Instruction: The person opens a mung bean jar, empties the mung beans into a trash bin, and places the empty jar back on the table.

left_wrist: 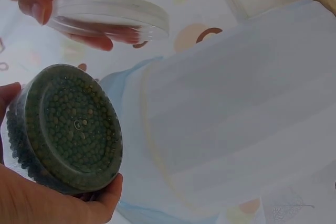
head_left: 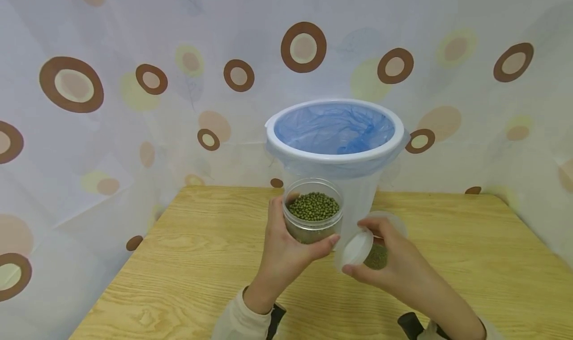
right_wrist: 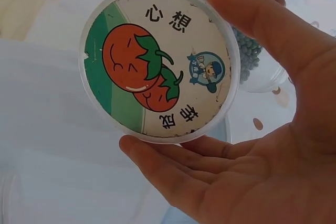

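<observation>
My left hand (head_left: 286, 255) grips a clear round jar (head_left: 311, 228) of small green beans, likely mung beans, tilted so its open mouth shows in the head view. The left wrist view shows the jar's underside (left_wrist: 79, 124) with beans pressed against it. To its right, my right hand (head_left: 405, 265) pinches a white round lid (head_left: 358, 249) by its rim, between thumb and fingers. Lid and jar are apart. On the lid's outer face (right_wrist: 157, 61), a label with red tomatoes and characters shows in the right wrist view.
A white bin (head_left: 335, 158) lined with a blue plastic bag (head_left: 309, 128) stands behind the jar on the wooden table (head_left: 188, 260). Partly hidden behind my right hand is another clear container with greenish contents (head_left: 377, 258). A patterned sheet (head_left: 268, 31) hangs behind the table.
</observation>
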The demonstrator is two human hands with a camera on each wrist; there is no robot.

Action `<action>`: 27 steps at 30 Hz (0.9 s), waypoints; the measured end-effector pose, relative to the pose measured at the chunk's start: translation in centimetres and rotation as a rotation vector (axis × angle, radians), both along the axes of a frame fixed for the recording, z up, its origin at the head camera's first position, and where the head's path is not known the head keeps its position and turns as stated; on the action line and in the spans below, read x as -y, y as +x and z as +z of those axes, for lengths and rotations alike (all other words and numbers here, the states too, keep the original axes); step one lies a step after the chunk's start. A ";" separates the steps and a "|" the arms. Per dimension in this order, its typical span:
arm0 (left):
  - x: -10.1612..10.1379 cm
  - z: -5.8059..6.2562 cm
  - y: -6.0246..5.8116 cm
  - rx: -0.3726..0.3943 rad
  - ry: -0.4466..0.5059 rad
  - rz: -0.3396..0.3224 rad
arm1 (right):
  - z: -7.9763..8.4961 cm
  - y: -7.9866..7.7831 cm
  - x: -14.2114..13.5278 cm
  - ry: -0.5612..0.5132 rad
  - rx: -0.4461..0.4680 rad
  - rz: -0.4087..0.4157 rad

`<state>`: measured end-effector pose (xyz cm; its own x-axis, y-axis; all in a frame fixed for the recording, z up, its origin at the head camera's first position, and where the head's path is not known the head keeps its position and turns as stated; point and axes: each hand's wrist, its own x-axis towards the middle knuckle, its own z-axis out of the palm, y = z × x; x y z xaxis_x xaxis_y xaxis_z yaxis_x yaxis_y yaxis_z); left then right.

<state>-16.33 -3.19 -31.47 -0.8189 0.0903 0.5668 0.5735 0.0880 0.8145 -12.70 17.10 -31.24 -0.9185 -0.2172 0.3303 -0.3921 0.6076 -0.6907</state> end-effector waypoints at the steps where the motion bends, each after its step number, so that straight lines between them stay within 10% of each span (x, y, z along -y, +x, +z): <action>1: 0.0 0.0 0.0 -0.002 0.001 -0.001 | -0.1 -0.1 0.1 0.001 -0.001 0.009; 27: 0.2 0.2 0.1 0.008 0.005 -0.004 | -3.9 -2.2 2.8 0.098 0.246 0.039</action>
